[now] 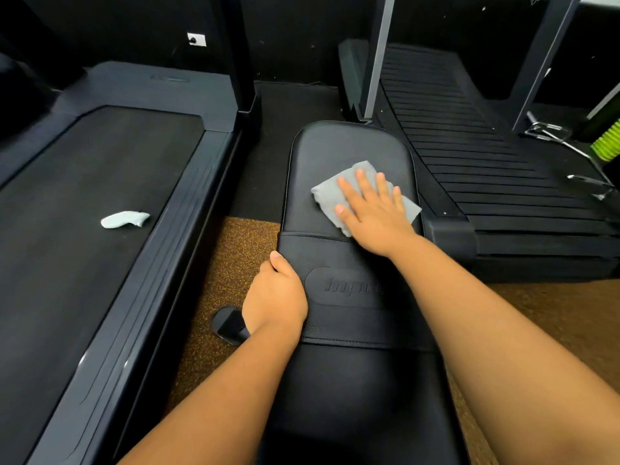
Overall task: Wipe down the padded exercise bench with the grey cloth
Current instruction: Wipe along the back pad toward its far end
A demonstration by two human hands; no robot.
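A crumpled grey cloth (pixel 355 193) is pressed flat by the spread fingers of the right hand (pixel 372 213) onto the far end of the black padded vinyl bench (pixel 335 152). Its left edge is gripped by the left hand (pixel 275 297). Black treadmills (pixel 100 182) flank it on speckled brown flooring (pixel 231 250).

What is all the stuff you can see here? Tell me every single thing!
padded bench: one, black, in the middle, running away from the camera
grey cloth: one, grey, flat on the bench's far pad
treadmill: one, black, left of the bench
pale blue crumpled thing: one, lying on the treadmill belt; cannot tell what it is
slatted curved treadmill: one, black, right of the bench
ribbed tube: one, bright green, far right edge
wall outlet: one, white, on the dark back wall
floor: speckled brown by the bench, black farther back
left hand: grips the bench's left edge
right hand: fingers spread flat, pressing the cloth
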